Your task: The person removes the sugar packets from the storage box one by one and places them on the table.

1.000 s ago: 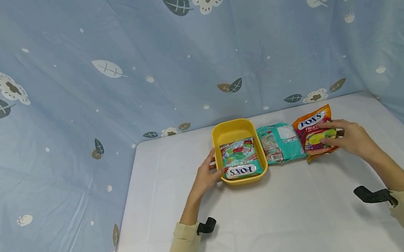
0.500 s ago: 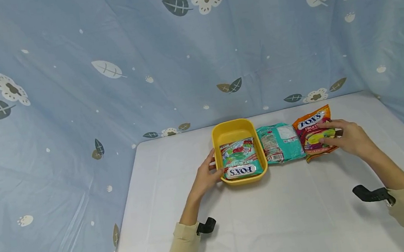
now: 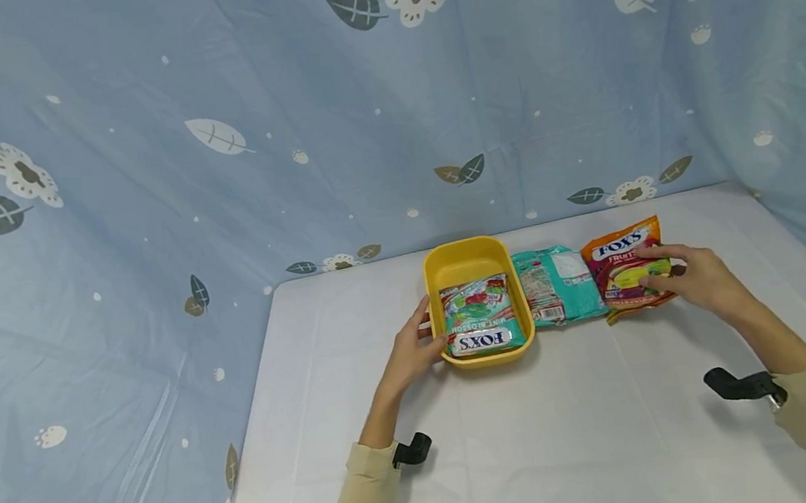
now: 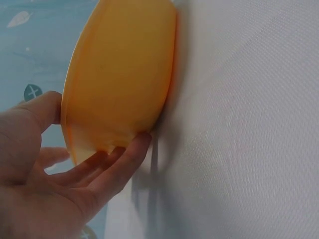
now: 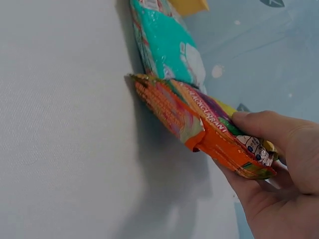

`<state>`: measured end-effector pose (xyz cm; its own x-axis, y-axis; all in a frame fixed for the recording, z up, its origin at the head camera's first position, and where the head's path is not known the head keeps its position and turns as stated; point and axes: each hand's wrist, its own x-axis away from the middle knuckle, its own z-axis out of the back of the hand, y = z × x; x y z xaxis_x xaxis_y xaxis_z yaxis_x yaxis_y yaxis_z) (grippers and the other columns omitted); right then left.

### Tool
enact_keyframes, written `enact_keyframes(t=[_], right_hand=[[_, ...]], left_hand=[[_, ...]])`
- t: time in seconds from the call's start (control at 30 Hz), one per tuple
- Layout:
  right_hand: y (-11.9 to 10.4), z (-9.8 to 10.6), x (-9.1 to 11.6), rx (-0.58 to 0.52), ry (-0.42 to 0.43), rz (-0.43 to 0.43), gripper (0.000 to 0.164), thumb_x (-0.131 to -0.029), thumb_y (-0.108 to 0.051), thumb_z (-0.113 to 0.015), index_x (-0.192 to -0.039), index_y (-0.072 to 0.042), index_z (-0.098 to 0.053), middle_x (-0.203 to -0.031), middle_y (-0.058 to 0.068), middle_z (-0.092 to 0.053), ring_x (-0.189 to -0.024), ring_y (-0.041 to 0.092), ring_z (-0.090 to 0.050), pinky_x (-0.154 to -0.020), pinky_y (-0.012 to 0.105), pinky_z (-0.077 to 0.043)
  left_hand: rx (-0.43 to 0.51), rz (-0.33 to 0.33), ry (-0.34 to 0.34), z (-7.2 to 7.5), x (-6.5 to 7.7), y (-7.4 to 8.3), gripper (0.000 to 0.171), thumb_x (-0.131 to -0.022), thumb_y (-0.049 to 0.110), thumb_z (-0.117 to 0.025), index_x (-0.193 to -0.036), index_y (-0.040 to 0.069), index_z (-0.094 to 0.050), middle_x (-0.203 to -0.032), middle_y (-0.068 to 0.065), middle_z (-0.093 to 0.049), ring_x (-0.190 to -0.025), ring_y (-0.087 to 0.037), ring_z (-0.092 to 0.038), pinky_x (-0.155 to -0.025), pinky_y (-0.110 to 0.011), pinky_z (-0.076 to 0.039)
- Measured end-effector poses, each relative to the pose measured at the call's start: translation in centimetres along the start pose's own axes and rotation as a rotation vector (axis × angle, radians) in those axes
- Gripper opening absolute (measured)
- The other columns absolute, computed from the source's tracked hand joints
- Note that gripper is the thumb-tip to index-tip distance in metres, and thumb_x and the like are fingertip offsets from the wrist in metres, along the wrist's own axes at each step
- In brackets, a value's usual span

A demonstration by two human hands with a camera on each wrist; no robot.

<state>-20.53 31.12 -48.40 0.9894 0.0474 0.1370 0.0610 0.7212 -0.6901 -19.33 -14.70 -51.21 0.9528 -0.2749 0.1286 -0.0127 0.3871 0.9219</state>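
Note:
My left hand (image 3: 413,353) grips the left side of a yellow plastic tub (image 3: 436,265), thumb over the rim and fingers against the outer wall. Inside the tub lies a green Fox's Mint Blossom candy bag (image 3: 482,315), its lettering upside down in the head view. My right hand (image 3: 704,279) pinches the right side of an orange Fox's Fruits candy bag (image 3: 620,268) between thumb and fingers. In the right wrist view this orange bag (image 5: 184,119) is tilted, its far end against a teal candy bag (image 5: 167,45) that lies back side up.
The teal bag (image 3: 566,286) lies between the tub and the orange bag. A white-covered table (image 3: 547,443) extends in front. Behind and to the left hangs a blue patterned curtain (image 3: 325,110). Each wrist wears a black camera mount (image 3: 412,450).
The orange bag has tipped a little and shifted slightly left and nearer, its top edge lower in the head view. The left hand and tub have stayed in place.

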Motion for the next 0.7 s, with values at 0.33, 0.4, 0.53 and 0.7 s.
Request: enact_keyframes(t=[0.33,0.4,0.53,0.7], right_hand=[[0.8,-0.5,-0.6,0.003,-0.033,-0.025,0.067,-0.084,-0.051,-0.054,-0.139,-0.017,-0.038,-0.14,0.033,-0.024,-0.113,0.048,-0.036,-0.083,0.052,-0.049],[0.9,-0.5,-0.7,0.006,-0.034,-0.027,0.066,-0.084,-0.05,-0.054,-0.139,-0.017,-0.037,-0.14,0.033,-0.024,-0.113,0.048,-0.037,-0.082,0.052,-0.049],[1.1,-0.8,-0.8,0.014,-0.036,-0.033,0.068,-0.084,-0.05,-0.054,-0.14,-0.015,-0.036,-0.139,0.034,-0.025,-0.11,0.047,-0.039,-0.08,0.049,-0.05],[1.6,-1.3,-1.2,0.021,-0.019,-0.056,0.071,-0.081,-0.053,-0.056,-0.14,-0.018,-0.036,-0.139,0.032,-0.027,-0.111,0.043,-0.036,-0.078,0.052,-0.047]], left_hand=[[-0.039,-0.005,-0.019,0.2,0.6,2.0,0.075,-0.085,0.013,-0.058,-0.147,0.02,-0.015,-0.136,-0.017,-0.04,-0.115,-0.031,-0.05,-0.071,-0.029,-0.056],[-0.04,-0.004,-0.012,0.1,0.5,1.6,0.075,-0.085,0.014,-0.057,-0.147,0.022,-0.015,-0.135,-0.015,-0.041,-0.114,-0.03,-0.051,-0.07,-0.028,-0.056],[-0.037,-0.004,0.011,0.0,-0.1,0.1,0.076,-0.084,0.017,-0.058,-0.146,0.026,-0.016,-0.133,-0.01,-0.043,-0.111,-0.024,-0.052,-0.067,-0.026,-0.056],[-0.047,-0.011,0.016,0.1,-0.2,-0.2,0.075,-0.084,0.017,-0.058,-0.146,0.027,-0.017,-0.133,-0.009,-0.044,-0.112,-0.026,-0.052,-0.067,-0.026,-0.056]])
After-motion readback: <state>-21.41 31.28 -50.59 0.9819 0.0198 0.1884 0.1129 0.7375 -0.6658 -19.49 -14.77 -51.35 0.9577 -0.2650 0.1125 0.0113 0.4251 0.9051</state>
